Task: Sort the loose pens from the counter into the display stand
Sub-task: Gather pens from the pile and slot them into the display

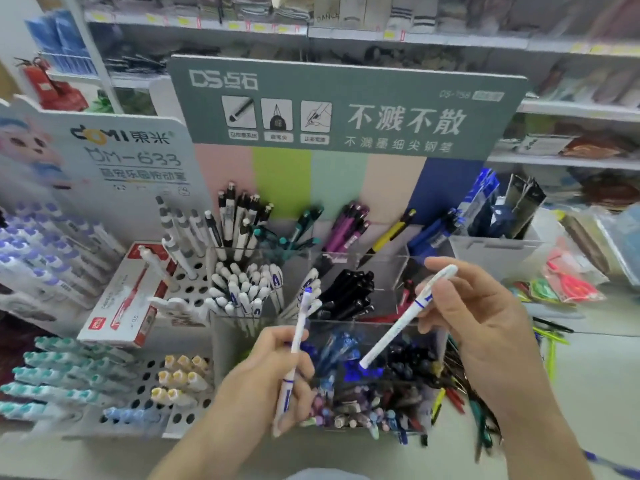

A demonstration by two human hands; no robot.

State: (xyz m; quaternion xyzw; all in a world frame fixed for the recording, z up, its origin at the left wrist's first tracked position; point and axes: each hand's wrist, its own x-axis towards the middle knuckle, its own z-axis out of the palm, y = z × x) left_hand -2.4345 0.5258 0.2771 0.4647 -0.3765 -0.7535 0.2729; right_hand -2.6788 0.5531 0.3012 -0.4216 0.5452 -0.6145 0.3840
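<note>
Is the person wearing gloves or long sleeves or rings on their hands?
No gloves. The left hand and right hand are both bare, and both forearms are bare as far as the picture shows, so no sleeves are in view. No ring, watch or bracelet shows. The fingers have short, plain nails.

This is a stationery shop. Branded cardboard display boards point(346, 105) with printed product slogans stand over a clear compartmented display stand point(363, 268) packed with pens sorted by colour. Behind run white retail shelves point(415, 38) with yellow price tags on their edges, stocked with packaged goods.
</note>
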